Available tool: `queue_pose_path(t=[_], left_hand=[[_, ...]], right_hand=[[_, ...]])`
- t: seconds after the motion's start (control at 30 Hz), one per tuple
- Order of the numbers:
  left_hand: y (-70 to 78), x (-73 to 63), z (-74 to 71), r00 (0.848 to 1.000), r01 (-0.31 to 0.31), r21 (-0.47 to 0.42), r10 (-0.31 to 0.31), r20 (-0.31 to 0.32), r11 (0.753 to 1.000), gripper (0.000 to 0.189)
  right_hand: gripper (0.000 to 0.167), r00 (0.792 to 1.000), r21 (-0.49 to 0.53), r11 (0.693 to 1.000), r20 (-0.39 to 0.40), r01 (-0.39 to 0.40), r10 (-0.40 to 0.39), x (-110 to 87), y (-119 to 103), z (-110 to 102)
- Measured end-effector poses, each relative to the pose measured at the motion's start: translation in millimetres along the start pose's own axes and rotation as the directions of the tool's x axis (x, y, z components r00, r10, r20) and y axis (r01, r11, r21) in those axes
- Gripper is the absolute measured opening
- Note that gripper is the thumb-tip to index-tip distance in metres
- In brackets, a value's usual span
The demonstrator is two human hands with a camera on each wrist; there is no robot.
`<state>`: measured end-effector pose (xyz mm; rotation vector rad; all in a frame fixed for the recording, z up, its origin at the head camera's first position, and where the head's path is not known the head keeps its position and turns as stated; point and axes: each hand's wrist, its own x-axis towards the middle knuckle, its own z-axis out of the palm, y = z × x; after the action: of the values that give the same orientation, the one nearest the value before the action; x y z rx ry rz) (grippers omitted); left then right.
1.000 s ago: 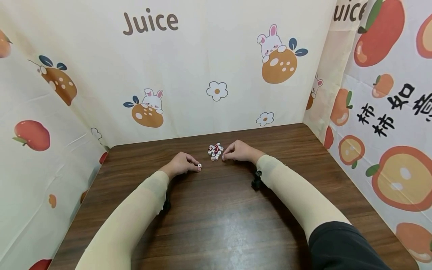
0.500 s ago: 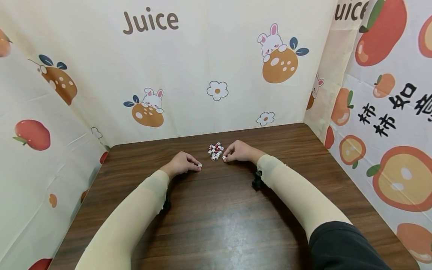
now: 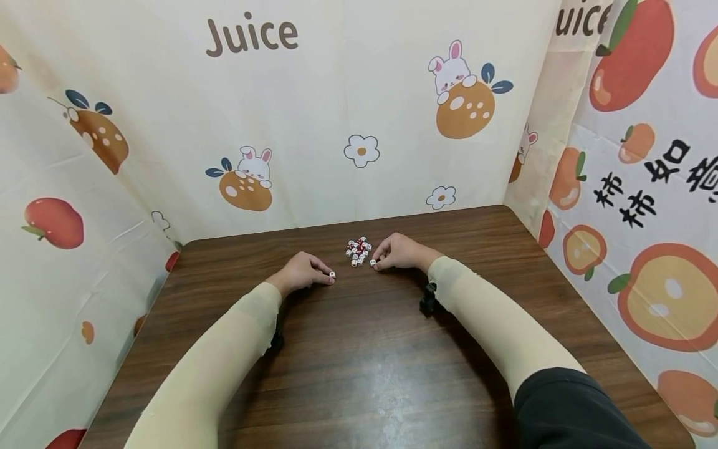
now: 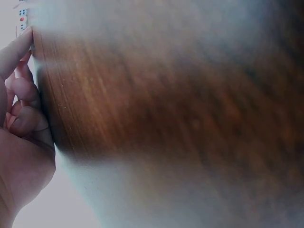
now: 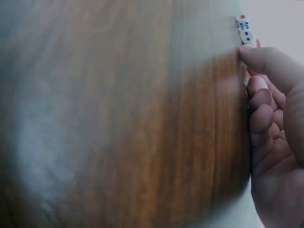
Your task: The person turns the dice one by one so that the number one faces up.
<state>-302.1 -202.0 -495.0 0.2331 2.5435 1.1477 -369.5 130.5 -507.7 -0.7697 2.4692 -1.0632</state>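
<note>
On the far part of the wooden table, my left hand (image 3: 301, 272) pinches a small white die (image 3: 333, 275) between thumb and fingertips. To its right lies a tight cluster of white and red dice (image 3: 358, 251). Just right of that cluster, my right hand (image 3: 399, 251) holds another white die (image 3: 373, 262) at its fingertips. In the right wrist view, white dice (image 5: 245, 36) with blue and red pips show just past the thumb (image 5: 270, 61). Dice (image 4: 22, 19) also appear beyond the left fingertips in the left wrist view, at the upper left edge.
The brown wooden table (image 3: 359, 349) reaches back to a patterned curtain (image 3: 314, 112) behind the dice. More printed cloth (image 3: 662, 218) hangs along the right side. A black wrist device (image 3: 428, 300) sits under the right wrist.
The right hand has shifted very slightly right, away from the cluster, and the die at its fingertips now shows plainly. The left hand stays in place with its die.
</note>
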Motion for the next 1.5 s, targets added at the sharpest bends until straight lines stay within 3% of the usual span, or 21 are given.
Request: queue_pose_path(t=[0.47,1.3,1.5], left_hand=[[-0.6,0.4,-0.9,1.0,-0.01,0.005,0.01,0.001,1.0,0.02],[-3.2,2.1,-0.4,1.0,-0.019,0.005,0.019,-0.002,1.0,0.019],[-2.7,2.2,0.0,1.0,-0.006,-0.003,0.006,0.009,1.0,0.018]], right_hand=[[0.006,0.998,0.061,0.998,-0.058,-0.027,0.031,-2.4,-2.0,3.4],[0.01,0.997,-0.049,0.999,-0.081,-0.017,0.013,-7.1,-7.5,4.8],[0.011,0.994,-0.017,0.999,-0.109,-0.032,0.03,-9.8,-8.6,9.3]])
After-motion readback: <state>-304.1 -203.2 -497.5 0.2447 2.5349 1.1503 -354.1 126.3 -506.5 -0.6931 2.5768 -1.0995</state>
